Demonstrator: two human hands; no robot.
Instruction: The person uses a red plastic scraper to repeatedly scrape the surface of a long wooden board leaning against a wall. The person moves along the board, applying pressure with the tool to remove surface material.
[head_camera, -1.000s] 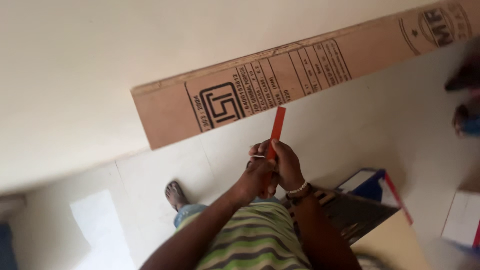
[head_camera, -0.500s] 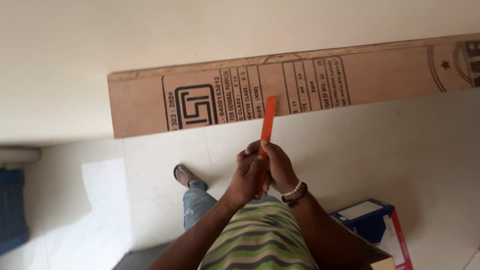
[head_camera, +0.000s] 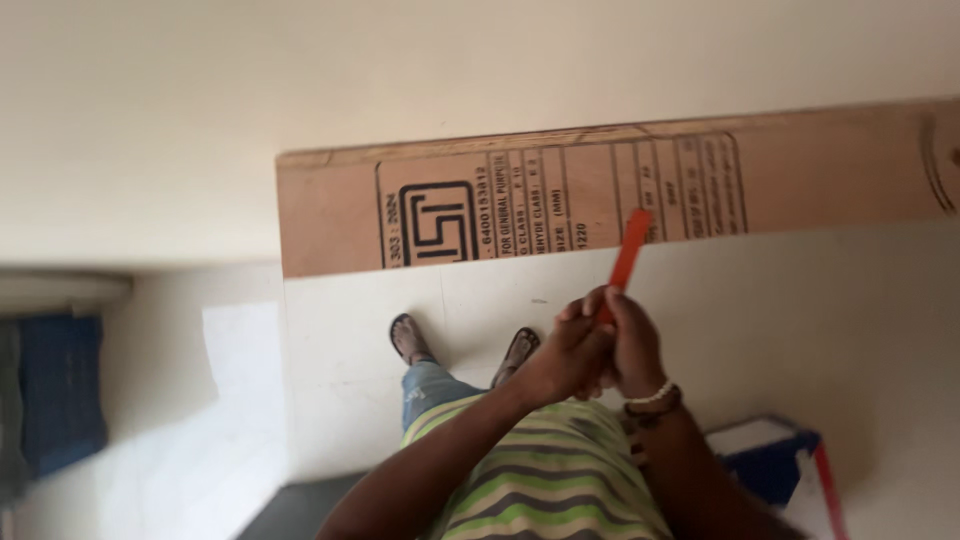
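Your left hand (head_camera: 565, 355) and right hand (head_camera: 630, 345) clenched together on an orange strip (head_camera: 628, 255), centre frame, its tip overlapping the board (head_camera: 820, 180) behind. Blue box (head_camera: 765, 465) lay lower right.

- The long board (head_camera: 620, 195) leaning at the wall looks like plywood: matt brown face veneer, smooth, with black stamped markings and a rougher, chipped top edge.
- The orange strip (head_camera: 628, 258) held by both hands looks like smooth plastic, slightly glossy; its material is not certain.
- The floor (head_camera: 800, 320) is pale tile, smooth with a soft sheen.
- The wall (head_camera: 400, 80) is matt cream paint.
- The striped shirt (head_camera: 540, 480) is soft knit cloth.
- The bracelet (head_camera: 652, 397) has glossy white beads.
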